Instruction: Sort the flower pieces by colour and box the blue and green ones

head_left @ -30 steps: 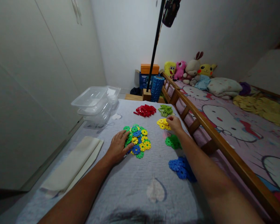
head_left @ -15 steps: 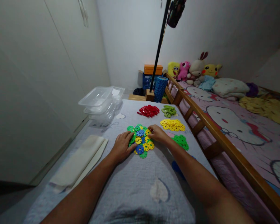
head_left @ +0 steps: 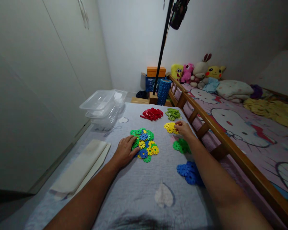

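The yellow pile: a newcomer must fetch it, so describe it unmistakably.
Find the wooden bed rail right of the grey quilt. Single-colour piles line it; the yellow pile is touched by the right hand, between the pale green pile and the darker green pile, the only all-yellow one.

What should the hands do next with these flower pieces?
Probably the right hand, now at the yellow pile, should reach over to the mixed pile the left hand touches and pick a yellow piece: several lie there among green and blue.
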A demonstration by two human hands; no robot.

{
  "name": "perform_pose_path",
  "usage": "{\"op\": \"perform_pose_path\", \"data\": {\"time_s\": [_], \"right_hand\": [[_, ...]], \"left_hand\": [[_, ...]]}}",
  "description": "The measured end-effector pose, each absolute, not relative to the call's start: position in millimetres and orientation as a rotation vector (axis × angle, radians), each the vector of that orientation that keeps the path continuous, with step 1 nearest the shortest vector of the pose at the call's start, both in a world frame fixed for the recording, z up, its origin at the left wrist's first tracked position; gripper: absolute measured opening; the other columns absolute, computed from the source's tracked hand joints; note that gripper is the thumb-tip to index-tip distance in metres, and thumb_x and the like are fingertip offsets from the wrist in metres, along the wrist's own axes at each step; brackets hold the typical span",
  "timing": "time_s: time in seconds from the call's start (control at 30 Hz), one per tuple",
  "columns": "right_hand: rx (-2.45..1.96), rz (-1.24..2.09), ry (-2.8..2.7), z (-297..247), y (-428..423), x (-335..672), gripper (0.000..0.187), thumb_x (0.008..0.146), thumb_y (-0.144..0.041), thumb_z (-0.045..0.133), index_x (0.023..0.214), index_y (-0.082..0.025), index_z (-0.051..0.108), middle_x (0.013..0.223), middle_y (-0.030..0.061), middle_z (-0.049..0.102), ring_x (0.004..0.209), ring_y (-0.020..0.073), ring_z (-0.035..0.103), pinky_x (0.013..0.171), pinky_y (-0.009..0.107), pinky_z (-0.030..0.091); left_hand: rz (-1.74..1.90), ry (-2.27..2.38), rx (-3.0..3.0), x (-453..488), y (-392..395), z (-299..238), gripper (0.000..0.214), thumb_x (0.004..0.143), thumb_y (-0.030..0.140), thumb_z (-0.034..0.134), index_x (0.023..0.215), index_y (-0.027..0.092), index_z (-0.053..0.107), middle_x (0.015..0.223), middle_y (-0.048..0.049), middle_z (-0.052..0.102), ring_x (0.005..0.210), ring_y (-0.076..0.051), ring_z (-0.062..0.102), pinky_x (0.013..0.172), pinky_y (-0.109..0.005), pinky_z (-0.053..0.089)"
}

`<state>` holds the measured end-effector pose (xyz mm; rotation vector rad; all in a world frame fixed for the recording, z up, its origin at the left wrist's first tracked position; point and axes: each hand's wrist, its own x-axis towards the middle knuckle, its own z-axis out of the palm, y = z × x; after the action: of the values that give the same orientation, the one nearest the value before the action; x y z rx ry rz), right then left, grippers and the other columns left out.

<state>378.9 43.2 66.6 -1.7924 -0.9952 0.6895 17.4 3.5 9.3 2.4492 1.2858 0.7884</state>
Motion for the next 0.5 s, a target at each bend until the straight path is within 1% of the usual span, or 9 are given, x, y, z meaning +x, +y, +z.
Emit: {"op": "perform_pose_path", "data": {"time_s": [0.1,0.2,0.27,0.3,0.33,0.4,0.43,0.47,0.5], "right_hand": [[-1.870,0.573,-0.821,68.4,43.2,411.1,0.014,0.065,-0.014,0.063,0.076,-0.019,0.056,0.053,-0.0072,0.052,0.046,0.0091,0.049,0.044,0.018,0.036],[-1.942,0.501,-0.676,65.5,43.7,435.4,0.011,0.067,-0.012,0.063,0.073,-0.018,0.056,0.049,-0.0078,0.048,0.043,0.0084,0.046,0.042,0.018,0.034],[-1.991,0.485,-0.612,61.3,44.8,446.2,0.007,0.070,-0.011,0.064,0.075,-0.015,0.060,0.049,-0.0059,0.050,0.044,0.0087,0.046,0.042,0.019,0.034],[-2.017,0.488,-0.587,58.7,45.7,450.1,0.005,0.073,-0.012,0.065,0.078,-0.013,0.063,0.052,-0.0036,0.053,0.047,0.0094,0.049,0.043,0.019,0.036],[-2.043,0.499,-0.566,56.0,46.7,453.2,0.006,0.077,-0.013,0.065,0.082,-0.010,0.065,0.058,-0.0003,0.058,0.051,0.0107,0.053,0.045,0.020,0.040],[-2.085,0.541,-0.542,50.5,48.9,456.9,0.019,0.088,-0.022,0.066,0.100,-0.008,0.067,0.084,0.0071,0.068,0.070,0.0151,0.064,0.060,0.026,0.052],[-2.099,0.564,-0.542,47.8,50.0,457.9,0.027,0.093,-0.028,0.065,0.111,-0.009,0.065,0.100,0.0095,0.069,0.083,0.0178,0.066,0.071,0.031,0.057],[-2.107,0.583,-0.551,45.3,50.9,458.5,0.032,0.095,-0.033,0.063,0.119,-0.012,0.063,0.114,0.0103,0.066,0.095,0.0199,0.066,0.080,0.037,0.058],[-2.103,0.590,-0.574,43.0,51.6,458.9,0.036,0.096,-0.037,0.063,0.124,-0.015,0.061,0.122,0.0103,0.063,0.102,0.0214,0.065,0.086,0.041,0.057]], "left_hand": [[0.780,1.291,2.451,16.7,4.9,7.7,0.050,0.095,0.047,0.055,0.136,0.019,0.056,0.138,-0.0142,0.058,0.127,-0.030,0.053,0.109,-0.051,0.041],[0.782,1.287,2.450,15.7,6.4,5.1,0.050,0.095,0.048,0.054,0.135,0.019,0.056,0.139,-0.0142,0.058,0.128,-0.030,0.053,0.110,-0.051,0.041],[0.788,1.283,2.447,15.0,7.4,3.5,0.049,0.095,0.048,0.054,0.135,0.020,0.056,0.139,-0.0134,0.058,0.127,-0.030,0.054,0.110,-0.051,0.041],[0.789,1.281,2.446,14.6,7.8,2.9,0.049,0.095,0.048,0.054,0.135,0.020,0.056,0.140,-0.0133,0.058,0.127,-0.030,0.054,0.110,-0.051,0.041],[0.786,1.278,2.447,14.3,8.2,2.5,0.050,0.095,0.048,0.054,0.135,0.020,0.055,0.140,-0.0136,0.057,0.127,-0.030,0.054,0.110,-0.051,0.041],[0.780,1.274,2.449,13.8,8.8,2.2,0.050,0.095,0.049,0.053,0.136,0.019,0.055,0.140,-0.0139,0.058,0.128,-0.030,0.054,0.110,-0.051,0.041],[0.780,1.273,2.450,13.5,9.0,2.1,0.051,0.095,0.049,0.053,0.136,0.019,0.055,0.140,-0.0138,0.058,0.128,-0.030,0.054,0.109,-0.051,0.042],[0.782,1.272,2.453,13.4,9.1,2.1,0.050,0.095,0.050,0.053,0.136,0.020,0.055,0.139,-0.0134,0.059,0.128,-0.030,0.054,0.109,-0.051,0.042],[0.788,1.272,2.455,13.3,9.1,2.0,0.050,0.095,0.050,0.053,0.136,0.021,0.055,0.139,-0.0130,0.059,0.128,-0.030,0.054,0.109,-0.051,0.042]]}}
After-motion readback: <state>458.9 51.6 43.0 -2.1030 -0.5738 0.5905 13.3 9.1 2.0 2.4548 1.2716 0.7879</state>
